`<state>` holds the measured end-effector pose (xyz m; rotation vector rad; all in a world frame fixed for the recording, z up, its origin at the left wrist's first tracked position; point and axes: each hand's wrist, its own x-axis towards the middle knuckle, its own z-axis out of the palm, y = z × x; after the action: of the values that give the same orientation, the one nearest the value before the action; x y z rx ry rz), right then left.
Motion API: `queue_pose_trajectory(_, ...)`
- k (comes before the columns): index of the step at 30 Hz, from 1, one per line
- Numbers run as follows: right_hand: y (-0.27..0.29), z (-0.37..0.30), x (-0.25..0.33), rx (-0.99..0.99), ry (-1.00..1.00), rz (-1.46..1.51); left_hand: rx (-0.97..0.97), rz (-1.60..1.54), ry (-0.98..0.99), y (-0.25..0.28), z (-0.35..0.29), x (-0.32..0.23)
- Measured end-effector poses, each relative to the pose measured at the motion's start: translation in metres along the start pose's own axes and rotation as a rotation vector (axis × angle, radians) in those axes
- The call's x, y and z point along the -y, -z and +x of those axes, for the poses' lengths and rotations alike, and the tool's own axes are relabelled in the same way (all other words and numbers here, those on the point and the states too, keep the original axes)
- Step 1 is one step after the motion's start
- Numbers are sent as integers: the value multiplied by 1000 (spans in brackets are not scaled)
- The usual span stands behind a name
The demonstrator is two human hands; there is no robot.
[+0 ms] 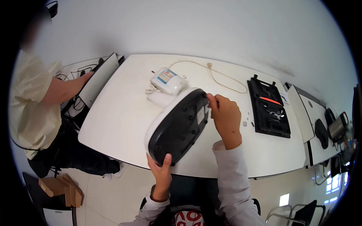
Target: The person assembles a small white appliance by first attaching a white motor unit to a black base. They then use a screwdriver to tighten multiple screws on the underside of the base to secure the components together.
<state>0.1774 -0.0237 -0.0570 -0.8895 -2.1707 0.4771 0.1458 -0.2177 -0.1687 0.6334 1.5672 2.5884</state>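
A white desk fan without blades lies tipped over on the white table, the black underside of its oval base (177, 130) turned up toward me. Its motor housing (168, 81), with a blue and white label, rests beyond the base. My left hand (161, 175) grips the near end of the base, thumb on the black underside. At the far right rim, my right hand (225, 118) has its fingers closed on the base edge. Small feet or screw posts and a pale label show on the underside.
A cream power cord (226, 84) curves across the back of the table (113, 124). To the right lies an open black tool case (269, 109) with an orange-red tool, small loose parts beside it. Another person (37, 101) stands at the left by a tilted white panel (98, 81).
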Motion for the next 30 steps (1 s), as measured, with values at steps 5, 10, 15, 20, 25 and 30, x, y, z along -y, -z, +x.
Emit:
queue_pose_trajectory(5,-5,-1,7,-48,129,-6,11,3,39,8,-1,-3)
queue_pose_trajectory(10,-6,-3,9,-6,128,52,15,19,-43,10,0,3)
queue_pose_trajectory(15,-13,1,3,-146,386,51,19,26,-5,16,4,6)
queue_pose_trajectory(20,-4,14,-11,-288,723,-70,1,17,-31,9,3,5)
queue_pose_trajectory(25,2,15,-21,-173,715,-103,-9,75,-32,11,3,11)
queue_pose_trajectory(30,7,5,-15,81,299,149,-19,77,-49,12,0,12)
